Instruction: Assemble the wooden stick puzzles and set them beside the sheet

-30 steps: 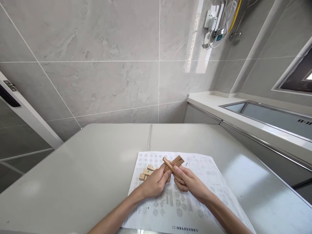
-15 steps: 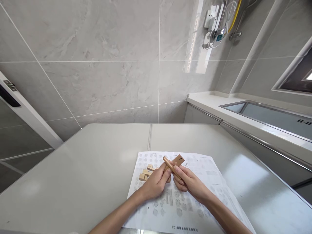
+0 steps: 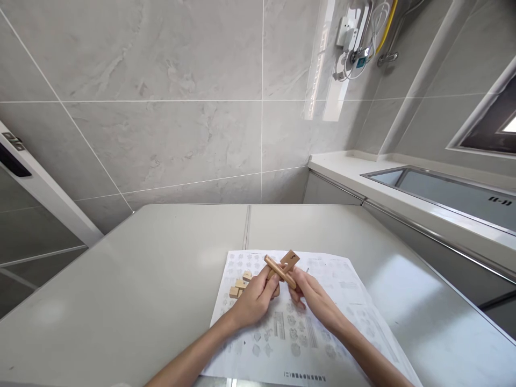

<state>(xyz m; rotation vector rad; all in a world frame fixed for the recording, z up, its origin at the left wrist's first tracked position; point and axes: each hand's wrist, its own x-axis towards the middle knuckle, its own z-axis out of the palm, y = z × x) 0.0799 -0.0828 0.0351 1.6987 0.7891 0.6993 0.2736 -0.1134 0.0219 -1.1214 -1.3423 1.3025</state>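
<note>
Two wooden puzzle pieces are held crossed above the printed sheet (image 3: 322, 333). One is a long rounded bar (image 3: 278, 269), slanting down to the right. Behind it a flat piece (image 3: 291, 259) with a dark number 3 points up and right. My left hand (image 3: 260, 293) is closed on the crossed pieces, thumb along the bar's underside. At their right end, my right hand (image 3: 308, 290) has its thumb and curled fingers against the pieces; its exact contact is partly hidden. Several loose wooden blocks (image 3: 241, 285) lie on the sheet just left of my left hand.
The sheet, with rows of small printed figures, lies on a pale table (image 3: 161, 269) with a seam (image 3: 247, 226). A grey tiled wall (image 3: 181, 134) stands behind. To the right is a counter (image 3: 338, 166) with a sink (image 3: 435, 188); a door frame (image 3: 52, 188) is at left.
The crossed pieces have shifted slightly up and left. My right thumb has moved off the bar's face toward its right side, and the right fingers have loosened a little.
</note>
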